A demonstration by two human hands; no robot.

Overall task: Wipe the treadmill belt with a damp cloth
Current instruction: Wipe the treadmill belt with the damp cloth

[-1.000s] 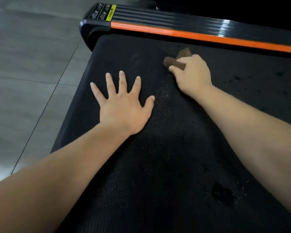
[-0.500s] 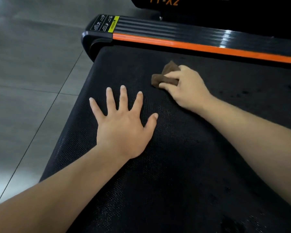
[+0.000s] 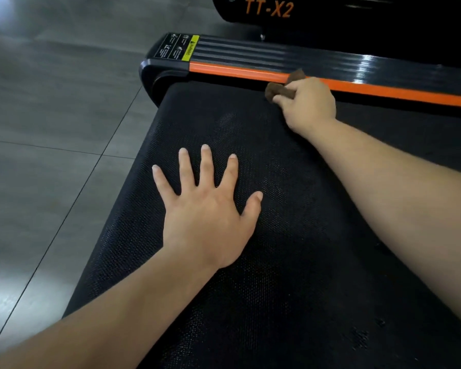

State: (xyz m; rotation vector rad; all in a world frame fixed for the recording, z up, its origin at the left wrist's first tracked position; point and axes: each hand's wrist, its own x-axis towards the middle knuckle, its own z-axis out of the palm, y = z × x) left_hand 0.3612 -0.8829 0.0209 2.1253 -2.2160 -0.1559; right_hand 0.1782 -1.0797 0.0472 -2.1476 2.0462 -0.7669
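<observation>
Your right hand (image 3: 308,102) sits at the far edge of the treadmill belt (image 3: 290,262), just beside the orange strip (image 3: 237,71) of the side rail (image 3: 250,53). Its grip is curled round a small brown cloth (image 3: 276,91), bunched up. One end pokes out past your fingers to the left, and another tuft shows above the knuckles, over the orange strip. I cannot tell whether the cloth touches the belt under the hand.

Your left hand (image 3: 205,217) lies palm down on the belt, nearer to you and well apart from the right. Its grip is spread wide, fingers straight, holding nothing.

A few dark blotches (image 3: 359,338) mark the belt at lower right. A black and yellow warning label (image 3: 180,47) sits at the rail's left end. Grey floor tiles (image 3: 51,129) lie to the left.
</observation>
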